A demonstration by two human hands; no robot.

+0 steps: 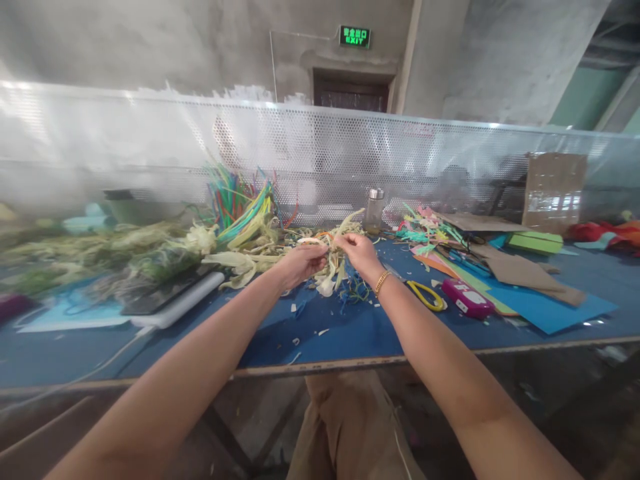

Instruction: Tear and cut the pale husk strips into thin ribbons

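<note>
At the middle of the table my left hand (304, 265) and my right hand (361, 252) almost meet, both with fingers closed in a pinch. Between and below the fingertips hangs a pale, dried corn husk (327, 285), gripped by both. Fingers hide the exact spot they hold. Blue strings (355, 288) lie tangled just under my right hand. More dried corn husks (240, 265) are heaped to the left, up against a bundle of coloured pipe cleaners (237, 203). A gold bracelet (383, 283) circles my right wrist.
Yellow-handled scissors (426, 297) and a purple-and-white device (467, 298) lie to the right, beside coloured paper (550, 307) and cardboard. A glass bottle (374, 212) stands behind my hands. At left, a white power strip (180, 301) trails a cable. A perforated metal screen (320, 153) closes the back.
</note>
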